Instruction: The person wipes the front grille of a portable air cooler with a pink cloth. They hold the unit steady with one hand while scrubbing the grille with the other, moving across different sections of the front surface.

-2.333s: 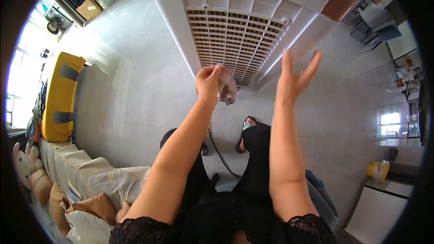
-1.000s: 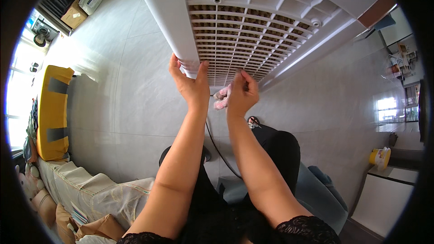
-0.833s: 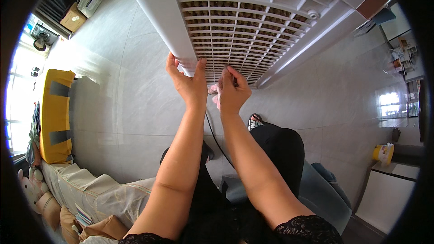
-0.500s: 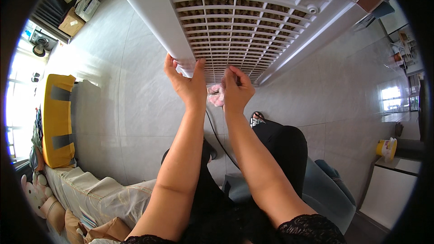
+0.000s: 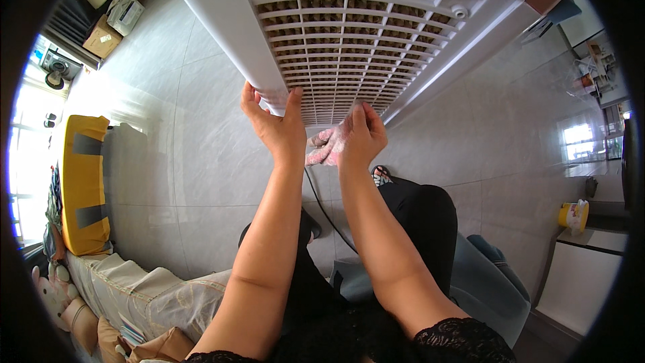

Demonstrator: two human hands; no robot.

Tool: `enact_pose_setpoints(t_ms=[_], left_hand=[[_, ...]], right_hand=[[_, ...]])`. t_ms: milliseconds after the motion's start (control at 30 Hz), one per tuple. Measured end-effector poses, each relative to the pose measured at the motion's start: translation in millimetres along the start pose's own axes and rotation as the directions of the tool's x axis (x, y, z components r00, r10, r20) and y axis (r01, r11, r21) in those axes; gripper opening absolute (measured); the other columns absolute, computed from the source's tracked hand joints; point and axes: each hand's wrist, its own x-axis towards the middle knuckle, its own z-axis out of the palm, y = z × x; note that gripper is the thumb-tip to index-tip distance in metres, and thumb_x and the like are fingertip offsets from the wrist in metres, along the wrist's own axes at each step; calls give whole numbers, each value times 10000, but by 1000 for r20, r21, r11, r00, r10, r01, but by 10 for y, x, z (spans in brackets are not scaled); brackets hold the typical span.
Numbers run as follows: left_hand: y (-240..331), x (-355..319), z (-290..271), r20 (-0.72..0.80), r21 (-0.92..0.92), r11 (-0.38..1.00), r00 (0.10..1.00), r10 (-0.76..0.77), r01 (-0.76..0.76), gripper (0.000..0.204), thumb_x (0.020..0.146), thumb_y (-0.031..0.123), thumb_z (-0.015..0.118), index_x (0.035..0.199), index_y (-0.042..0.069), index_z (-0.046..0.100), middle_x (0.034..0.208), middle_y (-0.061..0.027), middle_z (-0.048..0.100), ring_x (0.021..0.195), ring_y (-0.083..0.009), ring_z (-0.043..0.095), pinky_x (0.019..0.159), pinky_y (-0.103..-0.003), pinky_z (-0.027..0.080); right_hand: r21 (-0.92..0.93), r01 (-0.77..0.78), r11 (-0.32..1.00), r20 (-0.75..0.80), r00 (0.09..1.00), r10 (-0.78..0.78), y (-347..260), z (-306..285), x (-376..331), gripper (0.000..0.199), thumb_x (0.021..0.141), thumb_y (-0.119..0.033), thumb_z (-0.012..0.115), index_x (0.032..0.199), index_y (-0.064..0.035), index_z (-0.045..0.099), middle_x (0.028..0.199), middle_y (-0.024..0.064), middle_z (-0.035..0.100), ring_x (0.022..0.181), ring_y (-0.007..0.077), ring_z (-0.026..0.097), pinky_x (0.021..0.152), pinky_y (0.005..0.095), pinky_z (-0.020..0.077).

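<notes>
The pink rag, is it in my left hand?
No, the pink rag hangs from the right hand.

The grey tiled floor [image 5: 154, 181] catches daylight from a bright window [image 5: 24, 154] at left. A cloth-covered sofa [image 5: 151, 289] sits lower left; a white cabinet [image 5: 576, 284] stands lower right.

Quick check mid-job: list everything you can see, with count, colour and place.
Appliance: one, white, top centre
Grille: one, white, on the appliance
Rag: one, pink-grey, below the grille
Cord: one, black, between the legs
Box: one, brown, upper left
Block: one, yellow with grey, left
Draped cover: one, pale, lower left
Plush toy: one, whitish, lower left
Bucket: one, yellow, right
Cabinet: one, white, lower right
Edge clutter: too small to count
Left hand: one, bare, at the appliance's left edge
Right hand: one, bare, holding the rag
</notes>
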Motion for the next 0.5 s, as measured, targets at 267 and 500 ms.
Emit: enact_pose_setpoints(t_ms=[267,500], left_hand=[[1,3,15,7,-34,999,1000,17,-16,735,797,128,763,1394,56,341,1369,-110,426,1293,-281,399,1037,-448,331],[-40,12,0,9,-16,1000,1000,23,-23,754,785,135,780,1392,47,340,1377,-115,409,1292,-278,397,1037,-441,334]], right_hand=[[-6,-122,993,33,992,122,383,-87,96,71,859,-19,667,908,-2,618,682,10,559,539,83,512,439,223,395],[-83,-162,983,123,978,171,209,31,-37,112,858,-38,664,921,7,583,663,27,550,480,92,481,369,265,373]])
